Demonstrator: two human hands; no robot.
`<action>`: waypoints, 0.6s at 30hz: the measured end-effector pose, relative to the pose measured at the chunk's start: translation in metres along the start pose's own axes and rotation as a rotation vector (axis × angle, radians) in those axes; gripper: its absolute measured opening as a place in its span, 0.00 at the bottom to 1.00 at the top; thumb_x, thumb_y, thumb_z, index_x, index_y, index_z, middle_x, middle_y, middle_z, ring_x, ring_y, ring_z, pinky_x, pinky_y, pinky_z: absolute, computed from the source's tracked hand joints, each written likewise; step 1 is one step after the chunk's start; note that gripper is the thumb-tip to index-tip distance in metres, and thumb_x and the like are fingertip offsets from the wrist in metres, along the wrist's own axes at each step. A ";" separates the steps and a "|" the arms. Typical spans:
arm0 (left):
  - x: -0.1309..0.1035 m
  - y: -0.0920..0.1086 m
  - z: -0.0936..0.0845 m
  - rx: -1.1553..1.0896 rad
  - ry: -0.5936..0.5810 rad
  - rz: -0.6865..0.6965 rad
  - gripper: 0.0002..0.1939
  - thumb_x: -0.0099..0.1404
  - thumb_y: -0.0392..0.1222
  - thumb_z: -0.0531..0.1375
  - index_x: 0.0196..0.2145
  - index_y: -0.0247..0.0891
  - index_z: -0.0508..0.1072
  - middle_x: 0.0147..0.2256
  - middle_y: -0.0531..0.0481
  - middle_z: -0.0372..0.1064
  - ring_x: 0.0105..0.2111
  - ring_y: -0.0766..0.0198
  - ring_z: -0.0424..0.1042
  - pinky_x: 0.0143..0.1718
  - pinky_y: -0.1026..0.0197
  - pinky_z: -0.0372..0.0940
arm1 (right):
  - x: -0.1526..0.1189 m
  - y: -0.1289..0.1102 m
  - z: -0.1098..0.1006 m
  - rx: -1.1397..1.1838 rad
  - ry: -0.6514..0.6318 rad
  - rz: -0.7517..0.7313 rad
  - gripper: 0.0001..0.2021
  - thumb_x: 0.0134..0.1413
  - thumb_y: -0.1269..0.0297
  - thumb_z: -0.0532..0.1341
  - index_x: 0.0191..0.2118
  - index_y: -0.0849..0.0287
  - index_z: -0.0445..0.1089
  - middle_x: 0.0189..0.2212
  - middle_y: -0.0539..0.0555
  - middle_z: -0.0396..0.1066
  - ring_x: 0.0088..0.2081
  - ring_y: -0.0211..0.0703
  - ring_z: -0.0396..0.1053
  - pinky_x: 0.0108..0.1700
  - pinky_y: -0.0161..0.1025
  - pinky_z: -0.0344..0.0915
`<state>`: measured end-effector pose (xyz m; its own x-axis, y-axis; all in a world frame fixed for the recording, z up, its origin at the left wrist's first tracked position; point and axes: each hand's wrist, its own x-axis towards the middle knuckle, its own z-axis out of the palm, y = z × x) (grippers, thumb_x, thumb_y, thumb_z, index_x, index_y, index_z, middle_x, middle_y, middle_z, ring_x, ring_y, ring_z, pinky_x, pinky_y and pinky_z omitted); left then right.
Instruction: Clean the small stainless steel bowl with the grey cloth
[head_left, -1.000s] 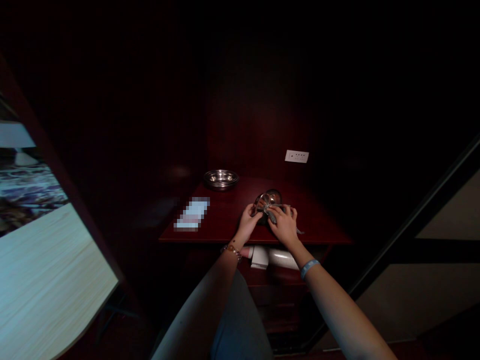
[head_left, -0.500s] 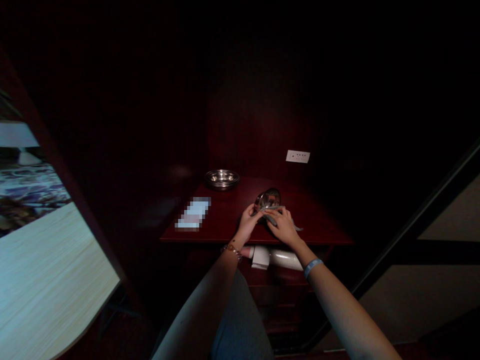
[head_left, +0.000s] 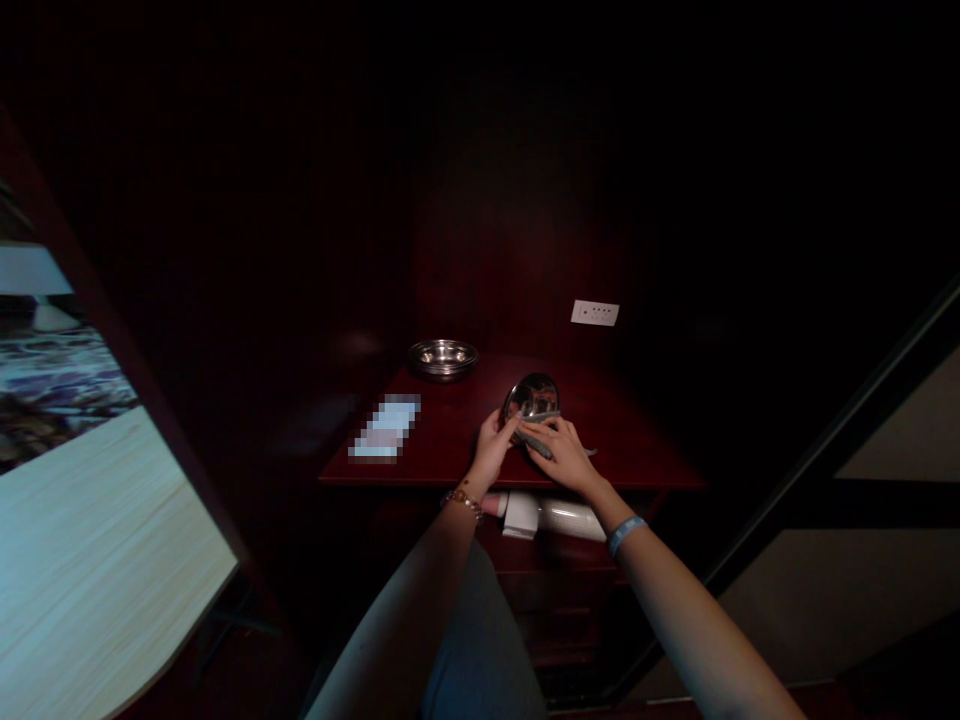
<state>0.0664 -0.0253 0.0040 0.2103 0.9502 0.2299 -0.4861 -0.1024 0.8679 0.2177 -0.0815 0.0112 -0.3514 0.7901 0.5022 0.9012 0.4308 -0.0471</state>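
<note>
A shiny metal bowl is tilted up over the dark red desk, its inside showing. My left hand grips its left rim, thumb on the near side. My right hand presses a grey cloth against the bowl's near part, and a corner of the cloth trails out to the right. The fingers of both hands nearly meet at the cloth. Farther back on the left stand stacked metal bowls.
A blurred-out pale rectangle lies at the desk's left. Below the desktop, a shelf holds a white roll-like item and a white box. A socket is on the back wall. A pale wooden table stands far left.
The bowl has turned a little in my left hand and shows more of its face. My right hand and the cloth have shifted slightly left and down.
</note>
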 end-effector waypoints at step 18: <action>0.003 -0.002 0.000 0.084 0.108 0.063 0.25 0.51 0.59 0.65 0.36 0.35 0.73 0.34 0.48 0.74 0.32 0.65 0.72 0.34 0.65 0.66 | -0.003 0.002 0.000 -0.095 0.011 0.050 0.25 0.61 0.62 0.59 0.62 0.38 0.59 0.60 0.45 0.64 0.55 0.52 0.57 0.56 0.52 0.50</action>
<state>0.0684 -0.0224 0.0031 0.0866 0.9668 0.2403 -0.4219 -0.1829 0.8880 0.2205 -0.0828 0.0095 -0.3028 0.8044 0.5111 0.9379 0.3469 0.0096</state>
